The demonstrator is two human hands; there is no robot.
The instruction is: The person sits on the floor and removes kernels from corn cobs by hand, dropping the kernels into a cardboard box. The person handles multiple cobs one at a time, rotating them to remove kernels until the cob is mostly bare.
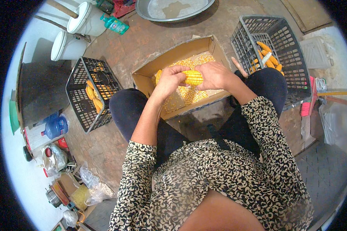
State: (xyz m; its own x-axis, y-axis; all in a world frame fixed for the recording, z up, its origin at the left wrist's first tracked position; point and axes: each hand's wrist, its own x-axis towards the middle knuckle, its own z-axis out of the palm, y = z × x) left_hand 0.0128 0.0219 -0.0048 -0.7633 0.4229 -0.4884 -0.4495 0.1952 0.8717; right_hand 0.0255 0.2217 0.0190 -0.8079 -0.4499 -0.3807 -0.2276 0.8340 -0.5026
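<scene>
A yellow ear of corn [193,77] is held level over an open cardboard box [176,53]. My left hand [171,80] grips its left end, with the thumb along the kernels. Around the right end closes my right hand [213,75]. Below them, loose corn kernels [190,96] cover part of the box floor. Another ear of corn [158,76] leans at the box's left wall, partly hidden by my left hand. A bare corncob [239,67] rests by my knee, right of the box.
Black plastic crates with corn ears stand left [84,115] and right [305,72] of my knees. Beyond the box lies a wide metal basin [146,14]. White buckets [88,18], a green bottle [115,25] and a blue water jug [56,127] are farther left; a pink broom [306,106] is at right.
</scene>
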